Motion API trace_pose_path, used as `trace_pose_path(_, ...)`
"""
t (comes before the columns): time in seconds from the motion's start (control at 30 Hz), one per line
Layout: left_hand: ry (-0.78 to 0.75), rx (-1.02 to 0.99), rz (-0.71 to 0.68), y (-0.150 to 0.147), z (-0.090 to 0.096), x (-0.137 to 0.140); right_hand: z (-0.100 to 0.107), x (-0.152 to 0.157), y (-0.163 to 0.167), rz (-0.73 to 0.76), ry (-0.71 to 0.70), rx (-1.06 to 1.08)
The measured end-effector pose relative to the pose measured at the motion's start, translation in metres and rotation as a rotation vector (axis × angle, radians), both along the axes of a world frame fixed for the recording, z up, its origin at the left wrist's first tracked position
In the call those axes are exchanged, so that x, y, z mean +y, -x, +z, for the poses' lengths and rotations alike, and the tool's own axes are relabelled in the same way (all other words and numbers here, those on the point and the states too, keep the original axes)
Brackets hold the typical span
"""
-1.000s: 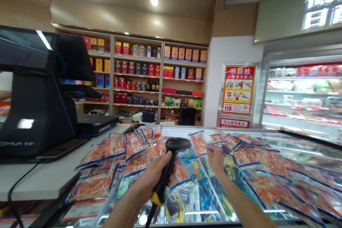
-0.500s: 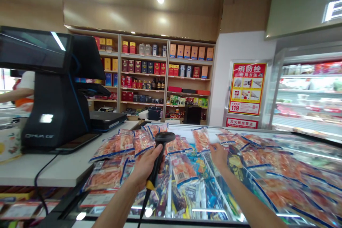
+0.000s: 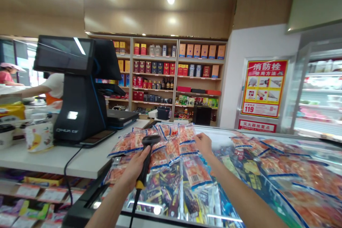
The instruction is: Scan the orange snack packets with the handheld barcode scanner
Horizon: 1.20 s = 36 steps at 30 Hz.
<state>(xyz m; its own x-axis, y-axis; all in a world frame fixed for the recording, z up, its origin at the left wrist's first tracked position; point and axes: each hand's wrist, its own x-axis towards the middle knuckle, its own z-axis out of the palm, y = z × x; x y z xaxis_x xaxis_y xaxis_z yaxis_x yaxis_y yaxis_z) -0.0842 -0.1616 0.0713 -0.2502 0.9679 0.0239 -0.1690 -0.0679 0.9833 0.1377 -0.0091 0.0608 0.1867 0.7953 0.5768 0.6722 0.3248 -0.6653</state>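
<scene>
In my left hand [image 3: 136, 165] is a black barcode scanner [image 3: 145, 167], fingers wrapped round its handle, its head up and its cable hanging down. My right hand [image 3: 204, 144] pinches the edge of a clear, blue-edged packet of orange-pink food [image 3: 187, 139]; what the food is, I cannot make out. This packet is beside the scanner, over a pile of similar packets [image 3: 133, 140] on the left. One more such packet [image 3: 196, 171] lies flat below my right hand. All rest on the glass top of a chest freezer [image 3: 160, 215], with colourful packages visible under the glass.
A cash register [image 3: 80, 110] stands on the white counter [image 3: 80, 164] at left, near a patterned paper cup [image 3: 39, 135]. More packets [image 3: 285, 165] cover the freezer's right side. Shelves of boxes [image 3: 153, 67] line the back wall. Two other people are at far left.
My right hand has carried its packet left, closer to the scanner and the left pile. The scanner has shifted slightly left. The view has turned a little to the left.
</scene>
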Motion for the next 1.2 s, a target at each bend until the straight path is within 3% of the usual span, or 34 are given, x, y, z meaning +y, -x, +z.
trace_pose_path(0.27,-0.001,-0.03,0.018,0.005,0.0,-0.007,-0.001,0.016,0.048,0.06,0.064,-0.012)
trace_pose_path(0.47,0.013,-0.015,-0.072,-0.004,0.0,-0.006,-0.003,0.005,0.024,0.038,0.052,-0.058)
trace_pose_path(0.6,0.017,-0.032,-0.124,-0.018,0.001,-0.003,-0.026,-0.023,-0.006,0.105,-0.007,-0.316)
trace_pose_path(0.77,0.006,-0.036,-0.125,-0.031,0.005,-0.001,-0.061,-0.048,-0.009,0.208,0.195,-0.588)
trace_pose_path(0.9,0.009,-0.025,-0.115,-0.029,0.003,0.0,-0.065,-0.033,0.01,0.26,0.314,-0.554)
trace_pose_path(1.2,0.064,-0.053,-0.099,-0.008,0.001,0.007,-0.058,0.006,0.06,0.263,0.36,-0.485)
